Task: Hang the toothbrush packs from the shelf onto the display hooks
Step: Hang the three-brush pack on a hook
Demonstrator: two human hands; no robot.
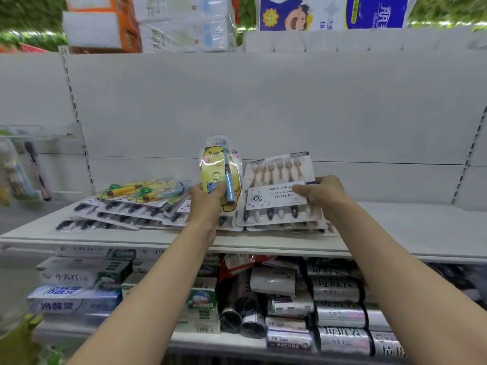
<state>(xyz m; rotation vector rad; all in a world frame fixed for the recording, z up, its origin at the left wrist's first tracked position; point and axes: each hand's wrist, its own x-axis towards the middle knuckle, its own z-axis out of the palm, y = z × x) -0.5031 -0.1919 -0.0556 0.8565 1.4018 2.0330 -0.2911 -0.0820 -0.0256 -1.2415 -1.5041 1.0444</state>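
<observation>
Your left grip [208, 204] clasps the bear pack [220, 175]; right grip [320, 192] pinches the multi-brush pack [279, 180]; lifting could drag the pile [118, 212] off the shelf [408, 222].

The multi-brush pack [271, 198] card reads "CARING FOR" and "YIKOLIFE".

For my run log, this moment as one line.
left hand: holds yellow bear-print toothbrush pack upright | right hand: grips white multi-brush card pack, tilted | white shelf: more packs lying
</observation>
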